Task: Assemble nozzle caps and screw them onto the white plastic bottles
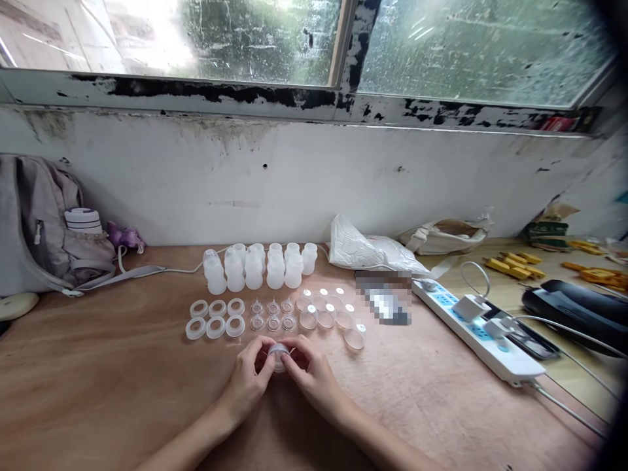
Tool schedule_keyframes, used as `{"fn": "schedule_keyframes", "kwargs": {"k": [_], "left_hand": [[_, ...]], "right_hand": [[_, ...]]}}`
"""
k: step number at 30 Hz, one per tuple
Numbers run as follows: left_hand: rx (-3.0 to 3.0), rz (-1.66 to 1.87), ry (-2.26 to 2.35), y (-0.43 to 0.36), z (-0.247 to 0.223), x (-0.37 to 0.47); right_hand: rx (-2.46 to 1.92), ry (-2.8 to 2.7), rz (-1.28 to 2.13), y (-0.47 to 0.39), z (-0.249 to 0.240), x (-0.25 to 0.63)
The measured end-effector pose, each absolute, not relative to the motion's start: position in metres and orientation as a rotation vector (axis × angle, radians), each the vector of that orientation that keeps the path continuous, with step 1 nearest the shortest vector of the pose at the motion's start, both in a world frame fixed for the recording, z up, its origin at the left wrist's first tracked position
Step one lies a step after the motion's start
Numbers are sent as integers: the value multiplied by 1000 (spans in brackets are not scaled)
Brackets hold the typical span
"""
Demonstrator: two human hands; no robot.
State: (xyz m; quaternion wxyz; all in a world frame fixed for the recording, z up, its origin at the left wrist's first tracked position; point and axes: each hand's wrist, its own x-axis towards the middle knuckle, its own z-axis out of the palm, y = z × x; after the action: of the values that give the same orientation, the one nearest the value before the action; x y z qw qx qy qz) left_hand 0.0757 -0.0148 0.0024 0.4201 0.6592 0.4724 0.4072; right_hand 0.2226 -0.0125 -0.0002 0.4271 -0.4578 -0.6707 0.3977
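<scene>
My left hand [251,374] and my right hand [312,373] meet near the front middle of the table, fingertips closed around the sides of a translucent bottle collar ring [279,358]. Whether a teat sits inside it I cannot tell. Just beyond my hands, several loose collar rings [216,318] lie in two rows at the left. Several clear silicone teats [273,323] sit in the middle. To their right are several clear domed caps [326,319], some with white round stickers. Behind these parts, frosted baby bottles [254,271] stand upright in two rows; the front left one has a top on.
A white power strip [478,333] with plugged chargers and cables runs along the right. Behind it lie a white plastic bag [360,245] and a beige pouch [449,235]. A grey backpack [42,222] stands at the left. A blurred-out rectangle [385,297] lies right of the caps.
</scene>
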Motion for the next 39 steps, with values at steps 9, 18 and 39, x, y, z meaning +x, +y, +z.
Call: {"fn": "schedule_keyframes", "kwargs": {"k": [9,18,39], "left_hand": [[1809,991,1271,-19,3,76],[1769,1004,1317,-17,3,76],[1707,968,1210,-9,-3,72]], "right_hand": [[-1193,-1688,954,-14,-3,221],[-1126,-1741,1005,-14,-1,218],[-1081,-1576,1164,-11,-10,219]]}}
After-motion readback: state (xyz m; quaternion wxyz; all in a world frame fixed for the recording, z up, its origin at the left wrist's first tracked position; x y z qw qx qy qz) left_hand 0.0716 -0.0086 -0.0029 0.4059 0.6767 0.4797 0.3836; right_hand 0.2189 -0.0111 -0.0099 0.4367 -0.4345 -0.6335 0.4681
